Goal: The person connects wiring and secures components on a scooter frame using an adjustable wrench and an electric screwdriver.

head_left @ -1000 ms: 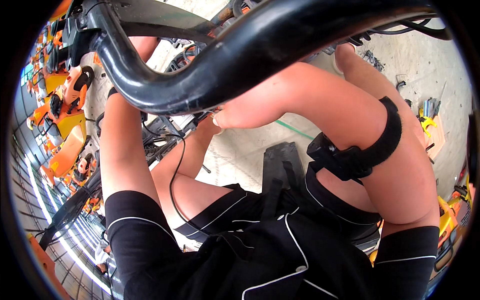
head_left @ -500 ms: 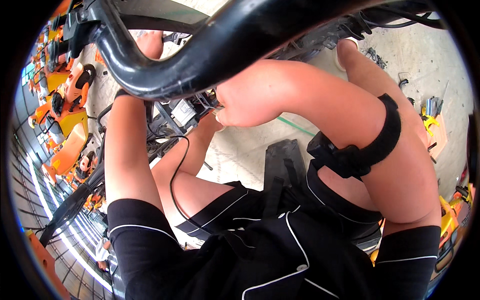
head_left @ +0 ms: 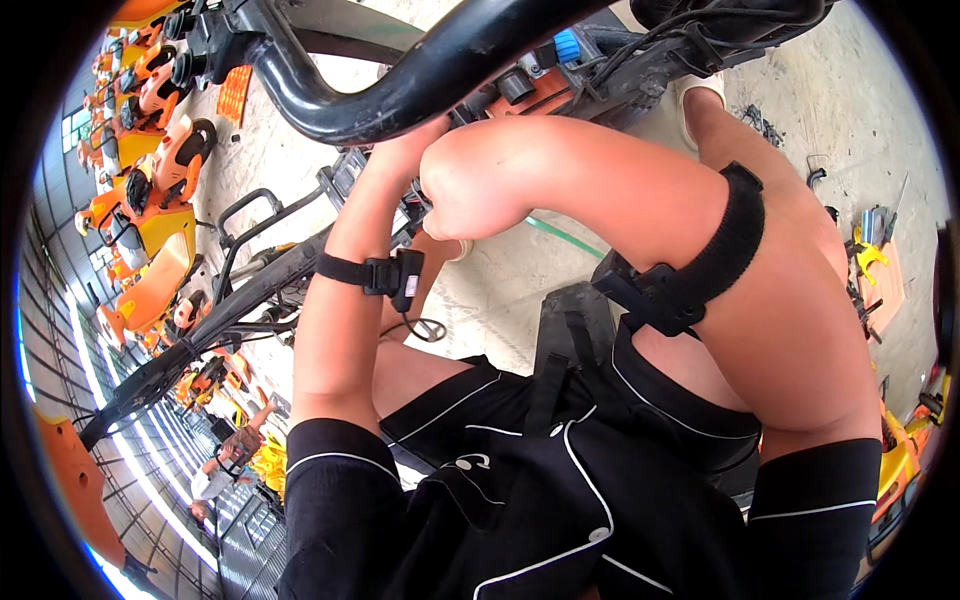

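Observation:
My right hand (head_left: pixel 470 190) is curled closed beside dark wiring parts (head_left: pixel 413 207) on the vehicle frame. Whatever its fingers grip is hidden behind the hand. My left hand (head_left: pixel 408 150) reaches in close beside it, just under a thick black bent tube (head_left: pixel 370 115); its fingers are out of sight behind the tube and the right hand. Black straps with small boxes sit on both my arms, and a thin cable (head_left: pixel 425 330) hangs in a loop near the left strap (head_left: pixel 345 270).
The tube crosses above my hands. Beyond it lie an orange part with a blue piece (head_left: pixel 567 46) and black cables (head_left: pixel 690 45). Orange scooters (head_left: pixel 150 190) line the left. Another person (head_left: pixel 240 450) is at lower left. Tools (head_left: pixel 875 250) lie on the floor at right.
My left hand has moved right, from the far side of the tube to beside my right hand. The right hand stays closed at the wiring. The view has shifted, showing more beyond the tube.

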Demonstrator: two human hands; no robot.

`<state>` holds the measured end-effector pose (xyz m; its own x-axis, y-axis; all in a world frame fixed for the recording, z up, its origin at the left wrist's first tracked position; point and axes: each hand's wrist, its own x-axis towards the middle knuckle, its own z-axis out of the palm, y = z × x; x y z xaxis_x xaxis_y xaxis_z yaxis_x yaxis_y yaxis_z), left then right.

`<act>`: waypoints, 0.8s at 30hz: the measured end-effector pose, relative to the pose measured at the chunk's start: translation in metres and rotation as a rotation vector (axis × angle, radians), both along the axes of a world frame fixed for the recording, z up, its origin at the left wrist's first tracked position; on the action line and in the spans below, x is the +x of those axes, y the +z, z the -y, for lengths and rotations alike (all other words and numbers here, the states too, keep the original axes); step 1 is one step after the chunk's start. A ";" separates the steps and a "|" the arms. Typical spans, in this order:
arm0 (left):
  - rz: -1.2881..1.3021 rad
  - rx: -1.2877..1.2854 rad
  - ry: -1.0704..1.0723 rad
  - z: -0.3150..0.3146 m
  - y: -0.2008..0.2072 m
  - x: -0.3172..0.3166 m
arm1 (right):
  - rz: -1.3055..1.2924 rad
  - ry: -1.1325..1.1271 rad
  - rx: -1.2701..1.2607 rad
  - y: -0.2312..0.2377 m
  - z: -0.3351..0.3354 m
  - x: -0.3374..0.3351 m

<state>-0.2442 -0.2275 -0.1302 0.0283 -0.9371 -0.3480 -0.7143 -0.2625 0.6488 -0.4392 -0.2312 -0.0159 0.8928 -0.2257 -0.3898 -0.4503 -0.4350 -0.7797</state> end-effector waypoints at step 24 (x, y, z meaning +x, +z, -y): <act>-1.047 0.007 0.893 0.048 0.006 -0.014 | 0.037 -0.016 -0.035 0.011 0.003 -0.010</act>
